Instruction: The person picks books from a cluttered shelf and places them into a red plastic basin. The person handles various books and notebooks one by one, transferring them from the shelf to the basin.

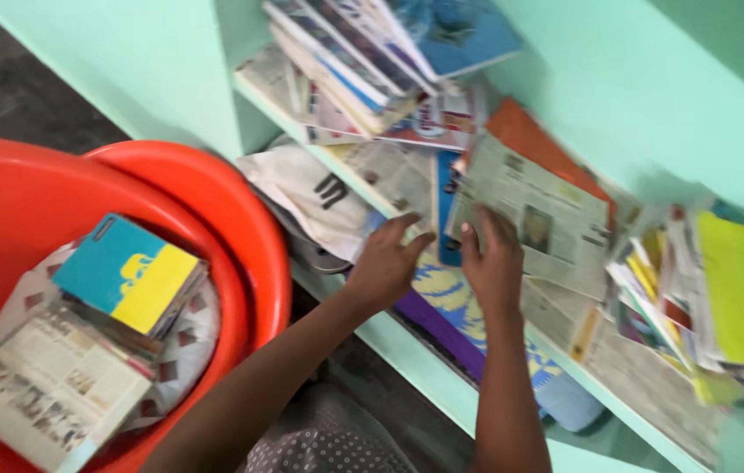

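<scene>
My left hand reaches onto the mint-green shelf, its fingers spread on the edge of a blue book that lies under the papers. Beside it my right hand rests flat on a folded newspaper, over an orange folder. Neither hand is closed around anything. A purple, blue and yellow cover lies under both wrists.
A stack of books and magazines leans at the shelf's back left. More coloured books and a yellow-green folder pile up at right. A red plastic tub at left holds a teal-and-yellow book and other books. A white cloth bag hangs between the tub and the shelf.
</scene>
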